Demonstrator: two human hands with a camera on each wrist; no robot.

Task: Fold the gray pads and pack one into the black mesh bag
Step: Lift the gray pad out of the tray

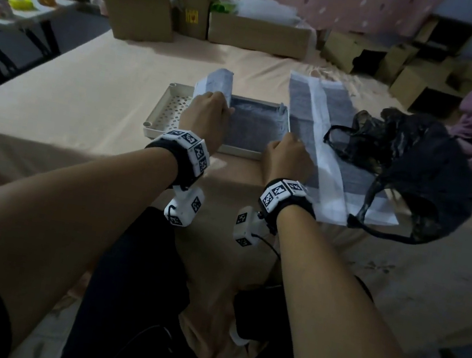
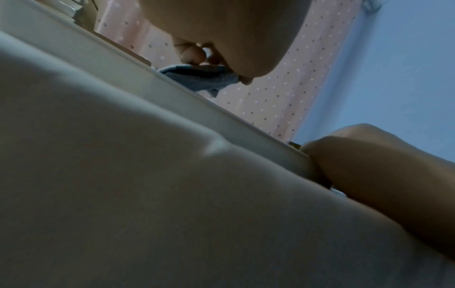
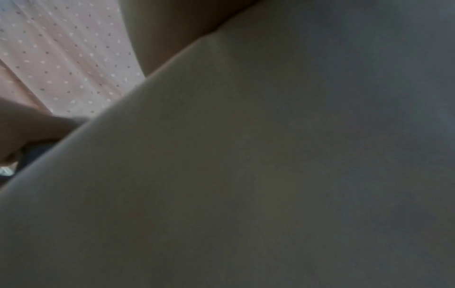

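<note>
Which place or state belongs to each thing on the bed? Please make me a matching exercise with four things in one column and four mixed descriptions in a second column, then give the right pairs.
Things:
1. gray pad with white backing in the tray
2. long flat gray pad with white edges
3. black mesh bag with thin handles
4. white perforated plastic tray

Descriptions:
A. lies crumpled at the far right, over one pad's edge
B. sits under both hands, on the beige sheet
C. lies spread out beside the tray, not yet folded
D. one end lifted by the left hand, right hand at its other side

Pairs: 1-D, 2-C, 3-A, 4-B
</note>
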